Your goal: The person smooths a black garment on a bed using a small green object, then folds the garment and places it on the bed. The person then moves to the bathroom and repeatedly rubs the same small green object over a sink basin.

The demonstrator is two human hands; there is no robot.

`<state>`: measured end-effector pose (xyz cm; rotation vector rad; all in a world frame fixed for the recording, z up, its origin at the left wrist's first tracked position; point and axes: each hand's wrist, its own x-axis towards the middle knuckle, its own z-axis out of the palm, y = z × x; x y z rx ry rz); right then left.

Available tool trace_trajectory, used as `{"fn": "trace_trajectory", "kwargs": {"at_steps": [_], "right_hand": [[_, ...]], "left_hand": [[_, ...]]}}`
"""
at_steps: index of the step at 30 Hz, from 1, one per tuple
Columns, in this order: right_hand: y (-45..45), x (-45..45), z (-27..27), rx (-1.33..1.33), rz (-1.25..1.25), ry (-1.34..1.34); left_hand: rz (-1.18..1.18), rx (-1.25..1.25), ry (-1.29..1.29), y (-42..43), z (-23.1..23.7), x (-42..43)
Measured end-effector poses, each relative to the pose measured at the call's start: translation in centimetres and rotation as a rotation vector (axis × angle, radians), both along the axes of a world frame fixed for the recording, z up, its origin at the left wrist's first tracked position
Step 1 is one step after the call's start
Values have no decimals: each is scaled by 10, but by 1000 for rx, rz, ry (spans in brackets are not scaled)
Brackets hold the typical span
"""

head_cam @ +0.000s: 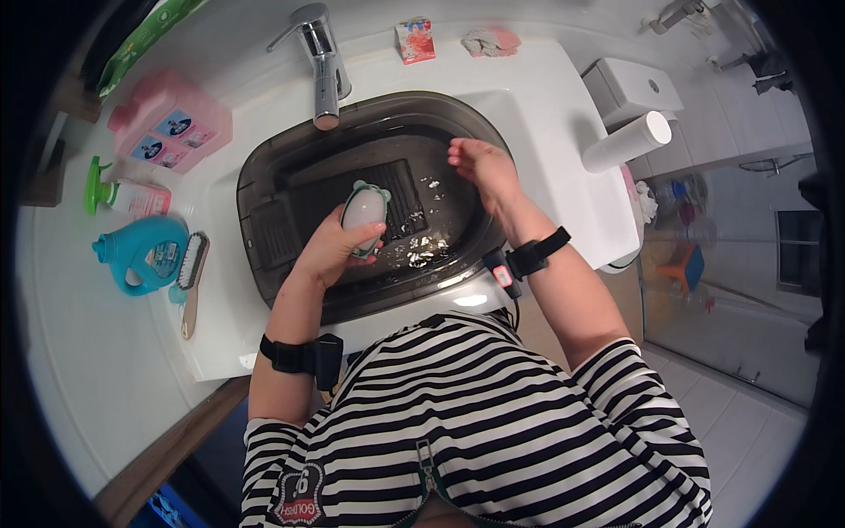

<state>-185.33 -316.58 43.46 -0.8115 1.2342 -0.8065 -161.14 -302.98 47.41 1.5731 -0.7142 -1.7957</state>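
My left hand (335,243) grips an oval white and green object (364,212) with two ear-shaped bumps on its rim, my thumb across its pale face. It is above a dark translucent plastic washbasin (272,153) with a ribbed washboard panel (399,188) in its bottom. Water with bright reflections lies in the basin. Over the basin's right side hovers my right hand (487,170), fingers loosely bent and holding nothing. Whether the right fingertips touch one another is hard to tell.
A chrome faucet (321,76) reaches over the basin's back rim. Left stand a pink jug (175,122), a spray bottle (135,197), a blue detergent bottle (146,254) and a scrub brush (193,277). A white cylinder (624,142) stands right; a red packet (416,41) sits behind.
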Motion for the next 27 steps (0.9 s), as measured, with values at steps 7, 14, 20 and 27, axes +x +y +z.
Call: {"fn": "trace_trajectory", "kwargs": {"at_steps": [7,14,20,27], "right_hand": [[-22,-4,-11,133,-110,-22],[-20,19,-44,299,-85,-109],[2,44,24,325,428,-404],[-25,26,-29,-4,-49,191]], "left_hand": [[143,6,-65,-2,-7,10],[121,3,-60,-13,-7,0],[106,26,-59,-29,-23,-6],[57,-16,4,-31,-21,-7]]}}
